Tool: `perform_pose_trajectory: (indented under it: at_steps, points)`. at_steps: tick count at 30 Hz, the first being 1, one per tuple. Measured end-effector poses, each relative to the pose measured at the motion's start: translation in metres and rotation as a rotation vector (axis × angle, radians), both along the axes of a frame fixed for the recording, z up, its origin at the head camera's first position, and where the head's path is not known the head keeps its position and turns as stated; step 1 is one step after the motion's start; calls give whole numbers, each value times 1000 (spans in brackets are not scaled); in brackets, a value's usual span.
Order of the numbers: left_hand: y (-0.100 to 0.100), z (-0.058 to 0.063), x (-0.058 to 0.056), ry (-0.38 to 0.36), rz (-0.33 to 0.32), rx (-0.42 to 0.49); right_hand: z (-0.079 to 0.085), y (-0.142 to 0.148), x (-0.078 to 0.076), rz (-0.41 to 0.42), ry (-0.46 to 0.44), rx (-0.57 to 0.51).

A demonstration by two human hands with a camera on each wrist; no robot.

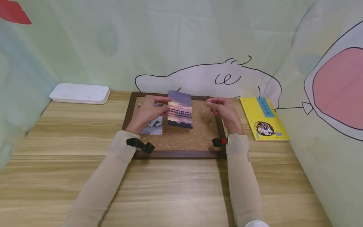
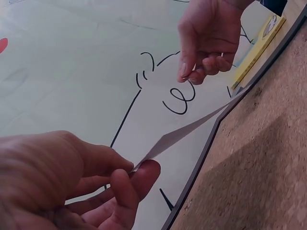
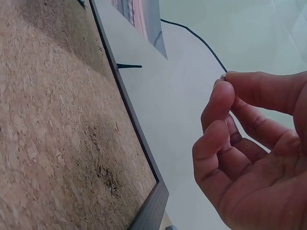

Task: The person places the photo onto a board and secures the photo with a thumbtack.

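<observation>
My left hand (image 1: 150,110) pinches the left edge of a photo (image 1: 180,110) of a pier under a purple sunset sky. The photo is held upright above a cork board (image 1: 184,138) with a dark brown frame; the left wrist view shows its pale back (image 2: 184,127). To the right, my right hand (image 1: 225,112) is raised over the board's right side, apart from the photo. Its thumb and forefinger pinch a tiny pale object (image 3: 223,76), mostly hidden by the fingertips. A second, black-and-white photo (image 1: 153,130) lies on the board, partly covered by my left hand.
A white flat case (image 1: 79,93) lies at the table's back left. Right of the board is a yellow book (image 1: 263,118). A small clear bit (image 1: 174,145) shows on the cork near its lower edge. A printed cloth (image 1: 198,41) hangs close behind the board.
</observation>
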State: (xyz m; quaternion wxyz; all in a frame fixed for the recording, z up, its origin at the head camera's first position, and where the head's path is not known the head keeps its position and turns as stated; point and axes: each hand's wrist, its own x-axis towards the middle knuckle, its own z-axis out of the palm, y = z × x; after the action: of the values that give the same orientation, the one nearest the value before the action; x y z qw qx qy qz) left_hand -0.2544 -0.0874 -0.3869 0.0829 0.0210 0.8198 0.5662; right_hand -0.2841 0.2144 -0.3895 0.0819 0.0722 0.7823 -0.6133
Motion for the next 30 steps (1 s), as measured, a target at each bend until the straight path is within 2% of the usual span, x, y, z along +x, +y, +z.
perform_pose_trajectory:
  at_steps: [9,15,20,24,30]
  points:
    - [20,-4,-8,-6,-14,26,0,-3,0,13,16,20]
    - [36,-7,-11,-40,5,40,0,-2,0,28,29,14]
    - [47,-11,-13,-32,1,52,0,-2,0,36,52,8]
    - [55,-15,-17,-26,-9,78,-2,-2,-1,45,69,6]
    - [68,-27,-22,-62,-12,92,-3,-1,-1,41,61,15]
